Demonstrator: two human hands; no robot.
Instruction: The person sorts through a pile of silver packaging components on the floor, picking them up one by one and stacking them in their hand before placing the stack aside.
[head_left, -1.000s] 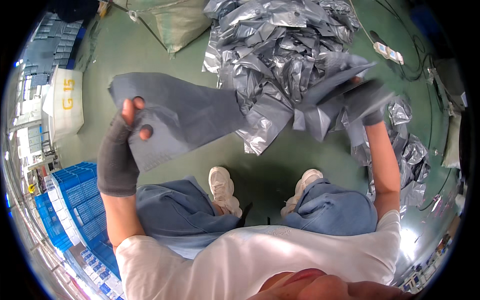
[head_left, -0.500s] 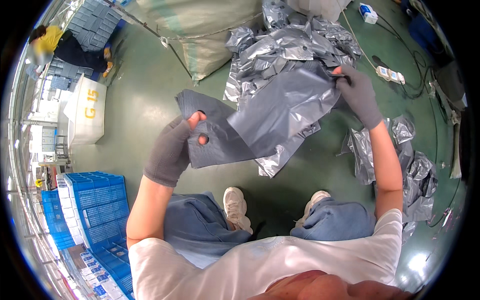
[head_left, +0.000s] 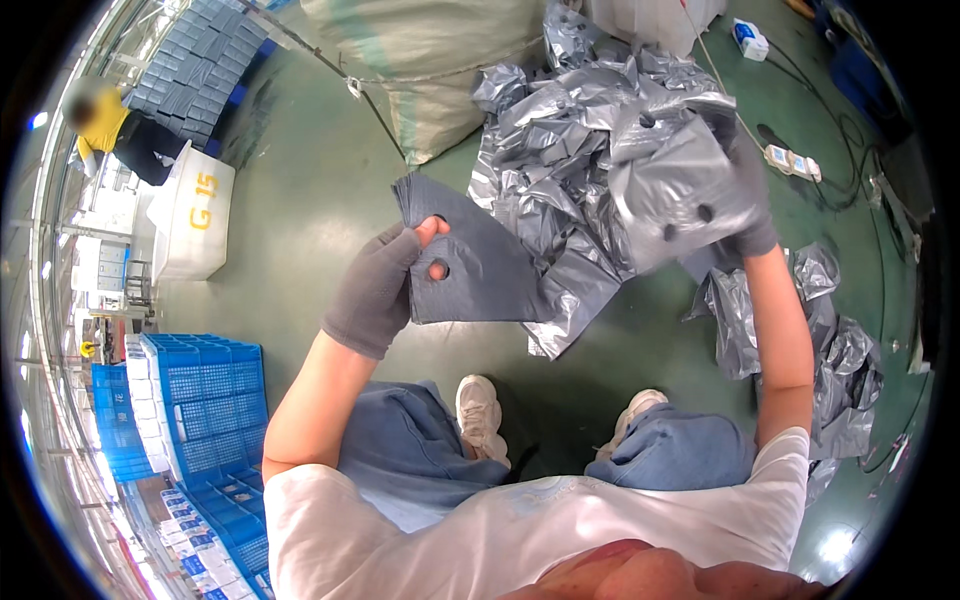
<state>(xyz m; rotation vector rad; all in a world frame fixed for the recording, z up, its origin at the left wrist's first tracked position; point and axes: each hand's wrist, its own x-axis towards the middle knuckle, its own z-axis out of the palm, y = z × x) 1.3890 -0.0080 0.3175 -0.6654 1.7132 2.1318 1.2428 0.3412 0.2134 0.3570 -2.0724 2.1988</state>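
Pinching stacked dark-grey plastic bags [head_left: 485,275] before a silvery plastic pile [head_left: 555,150], grey-gloved left hand [head_left: 380,280], blurred right hand [head_left: 750,215], fingers hidden by a silver-grey plastic bag [head_left: 670,185], grip untellable, cream woven sack [head_left: 440,105] beyond, blue mesh crates [head_left: 212,395] at left.

A glossy green floor [head_left: 320,210] runs through the room, a patch of light [head_left: 836,545] glaring off it at lower right. Blue plastic crates [head_left: 212,390] stand at left, with a white tub [head_left: 205,240] beyond them (yellow marks on its side). Farther off rises a grey stack [head_left: 190,70]; black cables [head_left: 852,130] and a white power strip [head_left: 792,162] lie on the floor at right
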